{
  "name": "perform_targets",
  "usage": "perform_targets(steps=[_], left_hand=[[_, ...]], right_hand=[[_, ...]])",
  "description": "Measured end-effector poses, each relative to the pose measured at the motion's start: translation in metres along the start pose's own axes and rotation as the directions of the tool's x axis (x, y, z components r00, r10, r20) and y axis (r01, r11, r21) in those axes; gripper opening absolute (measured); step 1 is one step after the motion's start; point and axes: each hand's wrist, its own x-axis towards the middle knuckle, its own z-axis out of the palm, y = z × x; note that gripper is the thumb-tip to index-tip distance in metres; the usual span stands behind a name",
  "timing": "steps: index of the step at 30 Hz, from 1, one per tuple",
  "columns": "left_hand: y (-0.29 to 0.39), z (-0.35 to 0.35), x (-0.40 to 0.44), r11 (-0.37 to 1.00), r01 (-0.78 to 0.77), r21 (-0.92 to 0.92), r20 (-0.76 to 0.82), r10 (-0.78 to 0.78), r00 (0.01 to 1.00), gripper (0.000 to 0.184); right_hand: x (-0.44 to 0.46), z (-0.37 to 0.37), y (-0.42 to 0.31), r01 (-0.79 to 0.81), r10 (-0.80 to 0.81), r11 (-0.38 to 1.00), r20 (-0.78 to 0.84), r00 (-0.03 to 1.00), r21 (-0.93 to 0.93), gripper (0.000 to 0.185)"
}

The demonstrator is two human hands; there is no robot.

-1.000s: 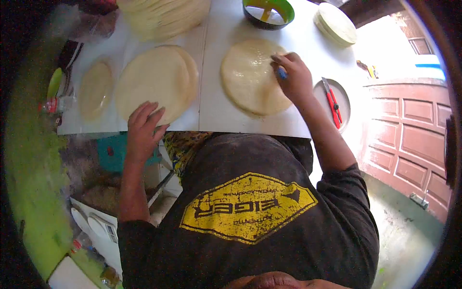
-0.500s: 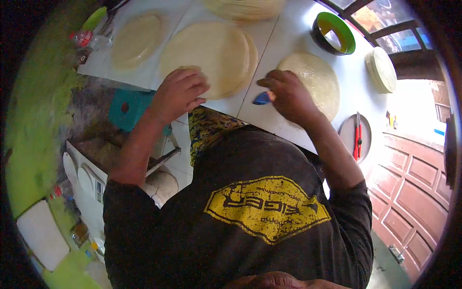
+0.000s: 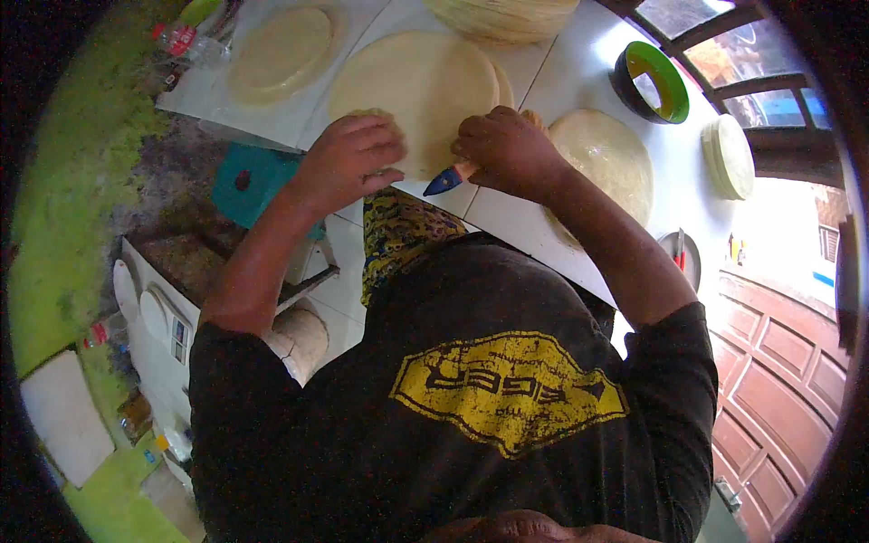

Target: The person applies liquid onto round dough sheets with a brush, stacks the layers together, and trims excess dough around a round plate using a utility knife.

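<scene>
My right hand (image 3: 507, 154) is closed around a brush with a wooden handle (image 3: 534, 119) and a blue ferrule (image 3: 444, 182). The brush points down toward the table's near edge, in front of a stack of large, thin, round dough sheets (image 3: 416, 86). My left hand (image 3: 353, 158) is over the near left edge of that stack, thumb apart from the slightly blurred, bent fingers. Whether its fingertips touch the top sheet is hard to see. Right of my right hand lies a shiny, wet-looking dough round (image 3: 602, 158), partly hidden by my forearm.
A green-rimmed bowl (image 3: 674, 113) with yellowish liquid stands at the back right. Nearby are a stack of small rounds (image 3: 729, 158) and a plate (image 3: 692, 262) with a red-handled knife (image 3: 679, 249). Another dough round (image 3: 281, 54) lies left, near a plastic bottle (image 3: 176, 39).
My right hand has moved left with the brush, from beside the shiny round to the near edge of the large stack. My left hand stays at the stack's left edge. The view has shifted slightly.
</scene>
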Motion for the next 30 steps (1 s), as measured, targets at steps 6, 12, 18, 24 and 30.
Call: perform_targets(steps=[6, 12, 18, 24, 30], left_hand=[[-0.007, 0.009, -0.004, 0.998, -0.054, -0.020, 0.000, 0.054, 0.999, 0.026], [-0.009, 0.009, -0.002, 0.996, -0.082, -0.027, 0.012, 0.082, 0.997, 0.025], [-0.001, 0.005, 0.006, 0.997, -0.037, -0.069, -0.019, 0.036, 0.999, 0.021], [-0.001, 0.003, 0.010, 0.963, 0.206, -0.175, -0.026, -0.214, 0.977, 0.017], [-0.007, 0.001, 0.003, 0.941, 0.288, -0.178, -0.085, -0.307, 0.948, 0.022]], right_hand=[[0.004, 0.010, 0.000, 0.046, -0.047, 0.997, -0.014, 0.999, -0.062, 0.024], [0.006, 0.010, 0.003, 0.083, -0.083, 0.996, -0.050, 0.995, -0.018, 0.027], [0.027, 0.006, 0.009, -0.030, 0.036, 0.996, -0.069, 0.997, 0.079, 0.027], [0.040, -0.009, 0.014, -0.006, 0.012, 0.986, -0.033, 0.999, 0.166, 0.023], [0.062, -0.028, 0.024, -0.047, 0.046, 0.999, 0.093, 0.995, 0.010, 0.020]])
